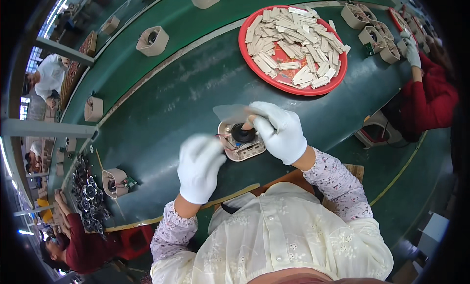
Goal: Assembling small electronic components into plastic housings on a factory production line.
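while the right hand (281, 131) sits curled over the beige speaker housing (241, 142) on the green belt (161, 107), its gloved fingertips are pinching a thin clear film (231, 112) that sticks up and off to the left of it. so that hand is mostly closed, gripping the film right above the black round speaker (243, 133) set in the housing. some red and black wires (226, 139) trail off the housing's left edge, and there's a bit of blue board next to the speaker.

left hand (199, 167) is just beside the housing on its lower left, white glove too, but it's motion-blurred so i honestly can't tell how open it is or whether it's got anything.

further up the belt there's a round red tray (293, 50) piled with small beige rectangular plastic pieces, well apart from the hands. a few more beige housings are scattered around: one at the upper left (152, 40), one low on the left (115, 182), and a cluster at the top right (374, 32) near another person's gloved hand (411, 51) in a red sleeve. no labels i can make out on anything, everything's plain beige or red. bottom left there's another person in dark red by a pile of black round speaker parts (89, 198).
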### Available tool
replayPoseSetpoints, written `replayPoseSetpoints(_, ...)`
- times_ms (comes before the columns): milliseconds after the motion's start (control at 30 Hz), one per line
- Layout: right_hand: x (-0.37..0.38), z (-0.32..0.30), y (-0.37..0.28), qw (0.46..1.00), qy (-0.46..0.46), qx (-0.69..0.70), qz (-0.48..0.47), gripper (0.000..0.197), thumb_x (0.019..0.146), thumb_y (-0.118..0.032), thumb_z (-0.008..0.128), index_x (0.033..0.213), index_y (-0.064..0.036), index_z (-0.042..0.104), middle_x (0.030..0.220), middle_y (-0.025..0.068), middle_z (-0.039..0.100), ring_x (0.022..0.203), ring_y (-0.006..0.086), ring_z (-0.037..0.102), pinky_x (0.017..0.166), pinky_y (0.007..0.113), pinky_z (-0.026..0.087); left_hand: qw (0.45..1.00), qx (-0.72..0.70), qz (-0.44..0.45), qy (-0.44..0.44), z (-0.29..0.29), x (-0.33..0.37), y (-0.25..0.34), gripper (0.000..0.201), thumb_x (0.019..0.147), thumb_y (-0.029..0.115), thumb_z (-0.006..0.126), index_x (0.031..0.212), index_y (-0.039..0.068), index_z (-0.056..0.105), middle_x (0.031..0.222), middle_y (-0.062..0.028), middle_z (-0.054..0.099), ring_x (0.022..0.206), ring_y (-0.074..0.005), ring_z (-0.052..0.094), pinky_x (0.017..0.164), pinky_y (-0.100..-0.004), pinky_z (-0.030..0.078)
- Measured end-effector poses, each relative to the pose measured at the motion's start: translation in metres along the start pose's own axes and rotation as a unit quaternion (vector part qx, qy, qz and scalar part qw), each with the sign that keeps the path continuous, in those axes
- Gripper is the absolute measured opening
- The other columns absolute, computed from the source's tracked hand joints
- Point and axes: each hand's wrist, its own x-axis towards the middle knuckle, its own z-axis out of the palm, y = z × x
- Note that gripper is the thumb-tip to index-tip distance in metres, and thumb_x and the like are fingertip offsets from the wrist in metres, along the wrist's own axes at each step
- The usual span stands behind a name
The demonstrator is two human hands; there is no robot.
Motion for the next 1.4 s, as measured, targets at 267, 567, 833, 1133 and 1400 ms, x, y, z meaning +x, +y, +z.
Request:
replayPoseSetpoints(267, 0.001, 0.016, 0.003, 0.996, 0.009, -0.081, -0.042, 0.026, 0.087, -0.002, 0.065, 0.113, -0.0057, 0.065, 0.091, 0.0131, 0.072, 0.077, 0.0295, 0.072, 0.067, 0.037, 0.057, 0.815, -0.332, -0.436, -0.191, 0.004, -0.014, 0.0, 0.014, 0.092, 0.006, 0.066, 0.103, -0.002, 0.063, 0.082, -0.0059, 0.07, 0.067, -0.0086, 0.064, 0.062, -0.0235, 0.052)
replayPoseSetpoints(567, -0.001, 0.015, 0.004, 0.998, 0.018, -0.057, -0.016, 0.024, 0.088, -0.001, 0.062, 0.111, -0.003, 0.069, 0.084, 0.0134, 0.073, 0.074, 0.0258, 0.073, 0.067, 0.034, 0.057, 0.98, 0.08, 0.085, -0.164, 0.013, -0.014, 0.013, 0.034, 0.076, 0.009, 0.068, 0.11, 0.011, 0.066, 0.117, -0.0064, 0.06, 0.086, -0.0251, 0.06, 0.073, -0.0361, 0.054)
replayPoseSetpoints(833, 0.006, 0.009, 0.001, 0.999, -0.011, -0.048, -0.01, 0.025, 0.091, -0.009, 0.064, 0.115, -0.0129, 0.069, 0.096, 0.0139, 0.072, 0.083, 0.0306, 0.071, 0.072, 0.037, 0.057, 0.974, -0.117, 0.057, -0.186, -0.001, -0.015, 0.002, 0.022, 0.077, -0.005, 0.061, 0.094, 0.008, 0.065, 0.125, -0.0139, 0.061, 0.097, -0.0305, 0.069, 0.084, -0.0352, 0.057)
replayPoseSetpoints(1133, 0.007, -0.062, -0.05, 0.928, -0.26, -0.192, -0.187, 0.047, 0.068, -0.005, 0.068, 0.114, -0.0142, 0.065, 0.079, 0.0039, 0.064, 0.066, 0.0237, 0.064, 0.056, 0.034, 0.051, 0.631, -0.629, -0.445, 0.088, 0.024, -0.045, 0.007, 0.023, 0.091, -0.005, 0.054, 0.113, 0.0, 0.056, 0.109, -0.0166, 0.066, 0.095, -0.027, 0.07, 0.08, -0.0361, 0.061)
replayPoseSetpoints(1400, 0.016, -0.035, -0.062, 0.837, -0.425, -0.305, -0.159, 0.017, 0.082, -0.021, 0.065, 0.091, -0.0069, 0.06, 0.078, 0.0085, 0.063, 0.072, 0.0264, 0.067, 0.061, 0.037, 0.055, 0.782, -0.508, -0.352, 0.081, 0.026, -0.041, 0.008, 0.016, 0.088, -0.001, 0.068, 0.101, 0.002, 0.061, 0.102, -0.0137, 0.069, 0.087, -0.0255, 0.071, 0.075, -0.0331, 0.06)
